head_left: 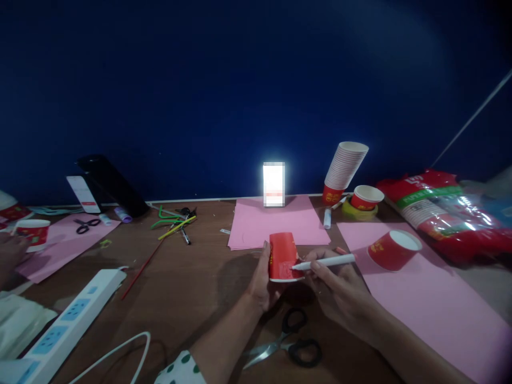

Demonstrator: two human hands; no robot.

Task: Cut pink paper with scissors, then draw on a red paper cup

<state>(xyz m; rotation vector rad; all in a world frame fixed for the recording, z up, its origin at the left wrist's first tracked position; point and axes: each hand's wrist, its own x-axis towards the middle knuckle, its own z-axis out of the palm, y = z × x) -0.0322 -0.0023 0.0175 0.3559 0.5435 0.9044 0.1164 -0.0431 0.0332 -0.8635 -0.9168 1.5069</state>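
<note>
My left hand [262, 282] is wrapped round a red paper cup [282, 255], held upside down above the brown table [188, 288]. My right hand [334, 285] grips a white pen [326, 262] whose tip touches the cup's side near the rim. Black-handled scissors [290, 341] lie on the table just below both hands. A stack of pink paper [276, 221] lies right behind the cup.
Another red cup [394, 249] lies tipped on a pink sheet [432, 304] at right. A leaning stack of cups [344, 170], a cup on a tape roll [365, 198], a bag of cups [440, 213], a lit phone [274, 184], a power strip [66, 322], straws [174, 221]. Another person's hand [10, 256] at left.
</note>
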